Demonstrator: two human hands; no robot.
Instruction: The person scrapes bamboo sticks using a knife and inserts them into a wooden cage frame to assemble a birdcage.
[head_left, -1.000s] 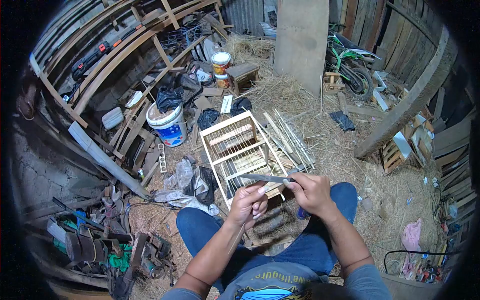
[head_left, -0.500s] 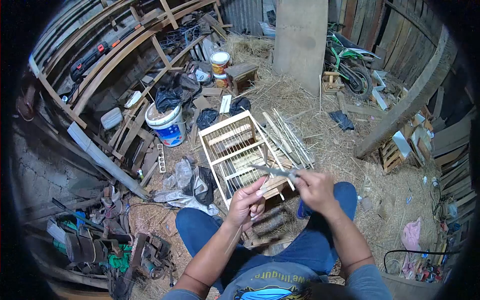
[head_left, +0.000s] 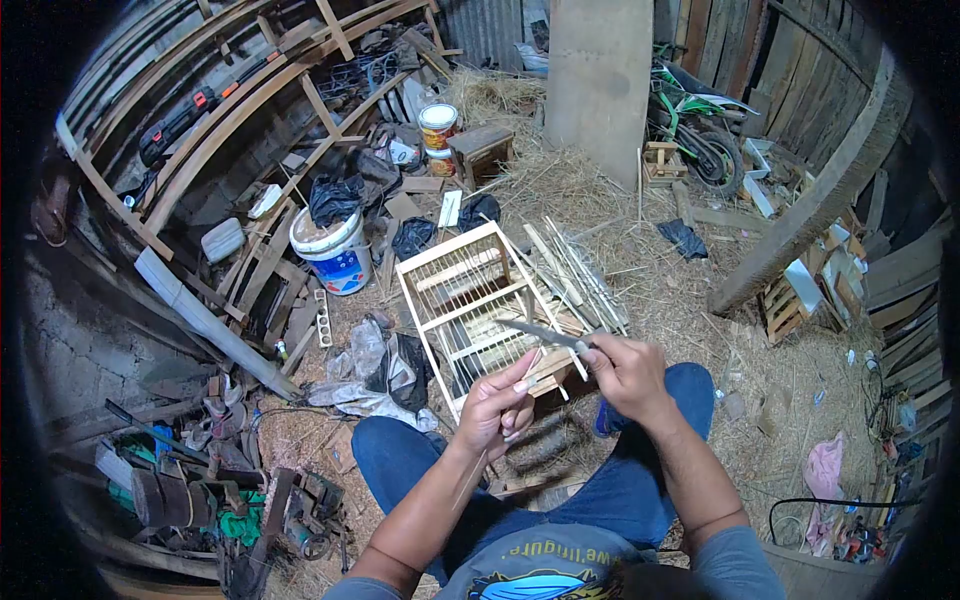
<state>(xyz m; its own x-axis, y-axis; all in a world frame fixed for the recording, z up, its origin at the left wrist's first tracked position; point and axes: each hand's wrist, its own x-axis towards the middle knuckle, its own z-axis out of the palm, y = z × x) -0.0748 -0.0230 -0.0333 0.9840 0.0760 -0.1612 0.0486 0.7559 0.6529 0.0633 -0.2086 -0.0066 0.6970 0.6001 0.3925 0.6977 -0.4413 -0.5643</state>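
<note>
My left hand (head_left: 496,408) is closed round a thin wooden stick (head_left: 466,482), whose lower end runs down along my forearm while a short tip rises above the fingers. My right hand (head_left: 628,375) grips a knife (head_left: 545,334) by its handle, the blade pointing up and left, a little above the stick's tip. Just beyond both hands a pale wooden frame with thin bars (head_left: 478,292) lies tilted on the ground. To its right is a bundle of split sticks (head_left: 580,275).
A white bucket (head_left: 333,252) with a black bag on it stands at the left. Crumpled plastic sheets (head_left: 375,372) lie beside the frame. A slanting wooden post (head_left: 810,200) rises at the right, near a motorbike (head_left: 705,130). Tools and scraps (head_left: 220,490) are heaped at the lower left.
The knife has moved from lying across the left fingertips to slightly higher, its blade now angled up and left. My right hand has shifted slightly right; my left hand has barely moved.
</note>
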